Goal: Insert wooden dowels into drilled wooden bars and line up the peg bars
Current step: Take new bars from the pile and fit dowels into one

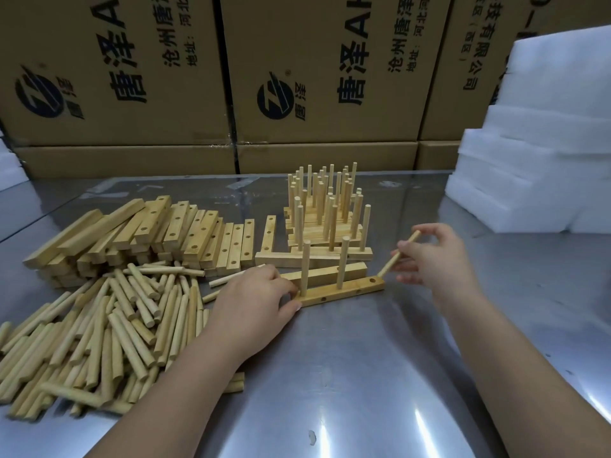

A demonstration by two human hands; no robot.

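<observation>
Head view: left hand (254, 304) grips left end of drilled bar (344, 291) on table (330, 375). Right hand (433, 256) pinches dowel (398, 254), tilted, tip at end hole.

Risk: slanted entry jams dowel, or pushes bar sideways.

Count: 1 held dowel, 2 upright dowels (305, 266) at bar, 3 open holes (323, 297). Loose dowel pile (115, 325) too many to count.

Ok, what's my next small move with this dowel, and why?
Probably swing the dowel upright and push it into the end hole of the drilled bar: the right hand holds it tilted, tip beside that open hole, while the left hand steadies the bar.
</observation>
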